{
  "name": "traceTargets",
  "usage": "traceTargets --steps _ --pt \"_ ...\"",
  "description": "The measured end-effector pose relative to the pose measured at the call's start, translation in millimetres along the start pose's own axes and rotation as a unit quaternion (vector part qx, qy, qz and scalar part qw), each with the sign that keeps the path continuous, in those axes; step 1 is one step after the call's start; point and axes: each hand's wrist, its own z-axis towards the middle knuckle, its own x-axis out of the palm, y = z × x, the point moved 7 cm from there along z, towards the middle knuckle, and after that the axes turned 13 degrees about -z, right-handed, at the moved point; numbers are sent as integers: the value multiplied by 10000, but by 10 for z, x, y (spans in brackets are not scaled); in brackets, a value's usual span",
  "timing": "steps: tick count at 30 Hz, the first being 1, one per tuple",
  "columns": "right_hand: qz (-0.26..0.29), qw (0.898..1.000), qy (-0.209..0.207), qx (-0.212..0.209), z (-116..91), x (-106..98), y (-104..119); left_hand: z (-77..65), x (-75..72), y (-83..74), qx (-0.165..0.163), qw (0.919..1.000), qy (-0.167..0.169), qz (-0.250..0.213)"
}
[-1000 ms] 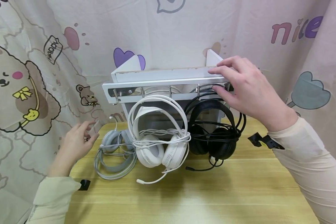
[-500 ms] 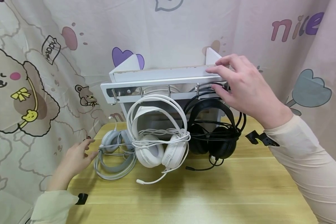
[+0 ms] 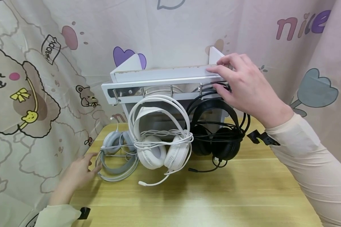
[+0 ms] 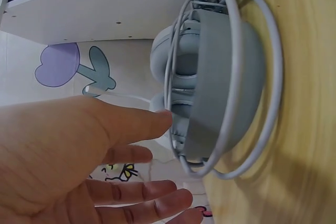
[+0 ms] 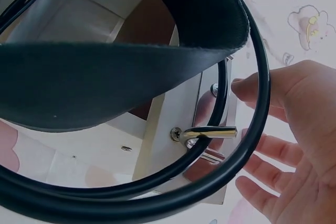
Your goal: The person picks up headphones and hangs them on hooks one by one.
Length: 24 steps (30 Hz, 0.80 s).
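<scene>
Beside the left side of a grey headset (image 3: 120,170) on the table is my left hand (image 3: 77,173). In the left wrist view the hand's fingers are fairly straight, and the thumb lies near the cable wound around the headset (image 4: 215,87). My right hand (image 3: 244,85) is at the right end of a white hook rack (image 3: 164,75), fingers over the top board and thumb in front. Whether it presses on the rack is unclear. A white headset (image 3: 177,153) and a black headset (image 3: 225,148) hang from the hooks, cables bundled around them.
At the rack's left end a metal hook (image 3: 115,97) carries nothing. Both hanging headsets have boom microphones reaching out in front. The wooden table (image 3: 216,195) extends forward of the rack, and a printed curtain (image 3: 176,34) encloses the back and sides.
My left hand has come down and toward the viewer along the grey headset's left side. My right hand stays at the rack's right end; the headsets keep their places.
</scene>
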Motion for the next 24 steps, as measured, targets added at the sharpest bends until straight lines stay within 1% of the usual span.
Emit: traceTargets --steps 2,5,9,12,17,21,24 --pt "-39 10000 17 -29 11 -3 2 -4 27 13 -49 10000 41 35" --pt "-85 9999 30 -67 29 -9 5 -1 74 38 -164 9998 142 -33" --pt "-132 9998 112 -78 40 -7 9 3 134 81 -409 9983 370 -181" --pt "-169 9997 154 -84 45 2 7 8 174 106 -518 9968 550 -249" --pt "-250 9995 168 -93 59 -3 3 34 233 147 -497 9962 688 -210" --pt "-264 9993 237 -64 74 -9 6 56 265 194 -467 9966 673 -126" --pt "-253 9993 260 -72 80 -7 6 73 278 224 -502 9965 643 -163"
